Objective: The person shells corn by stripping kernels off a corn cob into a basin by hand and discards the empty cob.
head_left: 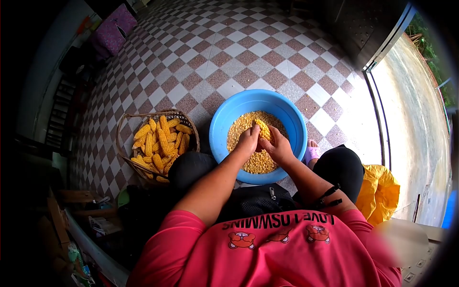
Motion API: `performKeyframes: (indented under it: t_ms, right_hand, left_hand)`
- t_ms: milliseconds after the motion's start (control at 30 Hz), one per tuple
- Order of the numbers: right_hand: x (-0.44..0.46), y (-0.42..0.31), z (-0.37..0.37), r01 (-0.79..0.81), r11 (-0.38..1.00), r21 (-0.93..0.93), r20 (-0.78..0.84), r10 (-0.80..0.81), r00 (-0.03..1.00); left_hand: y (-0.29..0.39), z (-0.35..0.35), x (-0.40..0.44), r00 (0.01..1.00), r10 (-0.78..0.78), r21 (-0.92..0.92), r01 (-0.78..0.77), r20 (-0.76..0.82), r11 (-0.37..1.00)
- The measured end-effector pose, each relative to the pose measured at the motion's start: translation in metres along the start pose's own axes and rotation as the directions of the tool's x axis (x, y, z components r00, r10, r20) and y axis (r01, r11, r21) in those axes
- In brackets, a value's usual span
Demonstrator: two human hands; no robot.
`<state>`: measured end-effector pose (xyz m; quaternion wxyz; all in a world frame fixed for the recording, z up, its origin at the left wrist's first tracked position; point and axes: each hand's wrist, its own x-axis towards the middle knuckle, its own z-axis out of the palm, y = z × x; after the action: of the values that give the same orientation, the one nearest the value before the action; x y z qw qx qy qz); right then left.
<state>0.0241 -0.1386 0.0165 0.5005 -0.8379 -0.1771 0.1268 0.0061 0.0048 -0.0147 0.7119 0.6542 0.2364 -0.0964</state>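
Observation:
Over a round blue basin [219, 119], my two hands meet around one yellow corn cob [262, 126] that points up and away from me. My left hand [248, 139] is closed on the cob's left side. From the right, my right hand [278, 146] grips the same cob, thumb along it. Some fingertips and the cob's lower end are hidden behind the hands. Loose corn kernels [260, 163] cover the basin's bottom beneath them.
A wicker basket [125, 154] piled with whole corn cobs [155, 143] stands left of the basin on the checkered tile floor [210, 62]. A yellow sack [381, 191] lies at the right, near an open doorway [377, 119]. My knees flank the basin.

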Motion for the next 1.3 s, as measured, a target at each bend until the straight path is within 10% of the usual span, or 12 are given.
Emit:
performKeyframes:
  t_ms: [100,267,333,600,933,1300]
  right_hand:
    - [0.004,0.012,0.004,-0.010,0.993,0.118,0.018,0.008,1.000]
    - [0.006,0.010,0.002,-0.129,0.933,0.335,0.070,0.112,0.991]
    - [0.007,0.002,-0.004,-0.321,0.712,0.624,0.242,0.215,0.946]
    - [0.004,-0.014,-0.012,-0.511,0.391,0.765,0.462,0.218,0.860]
    - [0.005,-0.008,-0.016,-0.686,0.046,0.726,0.686,0.015,0.727]
    - [0.001,-0.005,-0.005,-0.739,0.107,0.666,0.728,0.127,0.674]
  left_hand:
    - [-0.012,-0.001,0.010,0.979,0.167,0.185,-0.144,-0.115,0.972]
    - [0.017,-0.001,-0.014,0.999,-0.030,-0.102,0.028,-0.016,0.994]
    - [0.021,-0.003,-0.017,0.999,-0.040,-0.159,0.041,0.013,0.986]
    - [0.028,-0.004,-0.020,0.948,-0.092,-0.541,0.251,0.303,0.803]
    - [0.042,-0.003,-0.036,0.884,0.040,-0.655,0.314,0.466,0.688]
    - [0.027,0.003,-0.024,0.943,-0.100,-0.605,0.283,0.318,0.744]
